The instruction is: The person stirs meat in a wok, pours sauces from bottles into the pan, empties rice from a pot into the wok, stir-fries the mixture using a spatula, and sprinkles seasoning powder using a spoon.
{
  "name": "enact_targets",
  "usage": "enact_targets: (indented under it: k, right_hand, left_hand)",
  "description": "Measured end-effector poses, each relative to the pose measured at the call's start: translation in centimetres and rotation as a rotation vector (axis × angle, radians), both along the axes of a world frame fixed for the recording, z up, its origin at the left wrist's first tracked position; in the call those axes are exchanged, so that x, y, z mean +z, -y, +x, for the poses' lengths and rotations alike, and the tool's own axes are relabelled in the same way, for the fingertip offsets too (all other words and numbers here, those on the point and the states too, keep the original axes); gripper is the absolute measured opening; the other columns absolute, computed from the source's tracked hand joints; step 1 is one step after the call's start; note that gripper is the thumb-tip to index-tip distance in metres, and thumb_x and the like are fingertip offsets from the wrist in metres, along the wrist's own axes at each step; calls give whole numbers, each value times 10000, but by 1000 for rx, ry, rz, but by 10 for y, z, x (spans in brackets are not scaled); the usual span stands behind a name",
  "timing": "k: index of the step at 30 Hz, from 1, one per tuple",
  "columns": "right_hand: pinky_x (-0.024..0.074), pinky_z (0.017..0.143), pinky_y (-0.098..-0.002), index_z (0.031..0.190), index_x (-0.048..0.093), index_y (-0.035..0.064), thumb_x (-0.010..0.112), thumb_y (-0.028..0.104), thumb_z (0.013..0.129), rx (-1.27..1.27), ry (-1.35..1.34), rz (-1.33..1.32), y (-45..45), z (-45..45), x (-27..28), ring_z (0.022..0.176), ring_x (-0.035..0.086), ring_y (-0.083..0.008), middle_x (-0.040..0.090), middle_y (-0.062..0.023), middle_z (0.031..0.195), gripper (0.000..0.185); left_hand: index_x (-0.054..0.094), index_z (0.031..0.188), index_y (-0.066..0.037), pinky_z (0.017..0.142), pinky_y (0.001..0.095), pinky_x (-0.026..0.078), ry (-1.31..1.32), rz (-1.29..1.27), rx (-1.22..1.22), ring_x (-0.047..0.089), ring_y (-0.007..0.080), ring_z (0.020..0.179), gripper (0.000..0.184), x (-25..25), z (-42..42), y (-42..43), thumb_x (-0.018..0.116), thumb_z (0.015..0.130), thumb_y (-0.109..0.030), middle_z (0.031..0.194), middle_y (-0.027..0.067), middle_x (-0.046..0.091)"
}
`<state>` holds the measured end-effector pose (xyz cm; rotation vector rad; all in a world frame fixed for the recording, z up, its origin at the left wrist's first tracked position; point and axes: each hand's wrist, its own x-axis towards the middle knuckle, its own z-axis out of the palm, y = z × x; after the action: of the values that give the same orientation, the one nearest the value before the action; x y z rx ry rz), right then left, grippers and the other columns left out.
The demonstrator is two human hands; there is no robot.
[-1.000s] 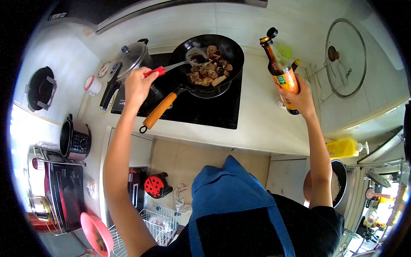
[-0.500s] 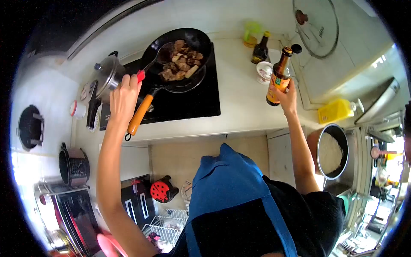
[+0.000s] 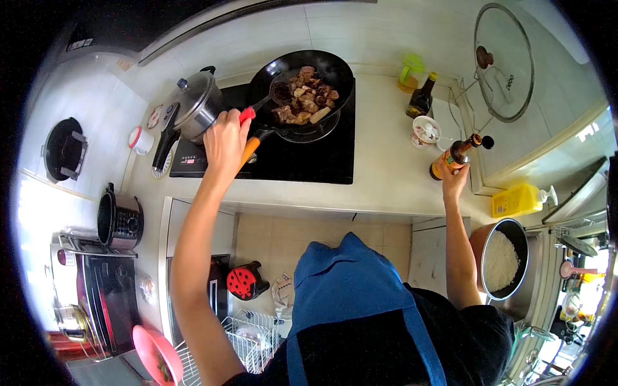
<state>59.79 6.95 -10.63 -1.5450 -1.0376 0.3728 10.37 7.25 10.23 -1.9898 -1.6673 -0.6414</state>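
Brown-glass bottle [image 3: 450, 159] is moving farther R of wok [image 3: 341, 80], R hand [image 3: 454, 180] gripping it, L hand [image 3: 225, 145] gripping spatula [image 3: 262, 103] in wok; work's prob. centring there.

A pan [image 3: 341, 78] of food [image 3: 311, 100] sits on the stove [image 3: 315, 162], spatula head [image 3: 281, 93] inside, a pot [image 3: 196, 109] at the pan's nine o'clock. On the tabletop [image 3: 389, 177], a standing bottle [image 3: 420, 101] is at three, a bowl [image 3: 425, 132] near four; the held bottle [image 3: 444, 163] is at the bowl's five.
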Motion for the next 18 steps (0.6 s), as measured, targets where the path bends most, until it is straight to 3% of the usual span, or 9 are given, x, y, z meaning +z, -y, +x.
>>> enact_targets:
  k: [5,8,10,11,12,13,15,18]
  right_hand:
    - [433,840,-324,1226,401,11,758,209,722,11,35,-118,-7,-2,7,966,535,-193,560,-103,1080,648]
    - [437,823,-322,1210,439,10,760,201,717,11,191,59,-6,10,-28,946,532,-197,556,-98,1099,618]
    - [460,754,-306,1137,522,-2,750,158,717,-84,414,-260,37,-14,-23,873,549,-185,576,-88,1058,504]
    - [464,699,-311,1017,579,3,691,162,777,15,301,-170,48,-40,-21,807,563,-177,604,-109,922,309]
    - [470,646,-276,966,602,-8,657,126,806,212,3,-177,51,-79,4,721,567,-135,622,-77,822,216]
    - [465,585,-249,956,620,-16,610,126,849,414,42,-100,42,-114,24,651,552,-98,615,-39,740,179]
    - [470,557,-255,1000,622,-22,507,236,932,833,-262,-251,24,-189,113,681,579,-119,645,-92,830,291]
    - [561,633,-316,1107,496,-61,435,509,910,1072,-447,-630,-33,-254,175,675,608,-195,608,-134,796,606]
  left_hand:
    - [575,765,4,591,415,476,366,-113,204,619,361,675,252,-4,-3,-19,676,782,-226,688,177,624]
    - [609,790,8,607,360,485,687,-217,19,636,307,673,284,-10,-13,-25,704,750,-257,719,182,635]
    - [597,791,8,604,354,487,698,-250,-28,637,308,670,291,1,2,-12,707,747,-257,720,175,638]
    - [586,792,8,601,348,489,711,-273,-77,638,309,668,298,3,13,-6,711,744,-258,721,168,641]
    - [562,795,0,595,349,491,693,-248,-125,638,303,659,302,1,23,-3,714,740,-256,711,157,639]
    - [539,797,-9,588,350,494,671,-238,-174,639,298,651,308,-4,34,2,716,736,-254,700,147,638]
    - [489,797,-33,569,372,495,620,-270,-206,637,285,628,313,-17,59,10,714,731,-240,675,125,627]
    - [493,789,-58,539,357,493,551,-70,-311,637,249,603,282,-53,82,15,708,744,-236,672,96,626]
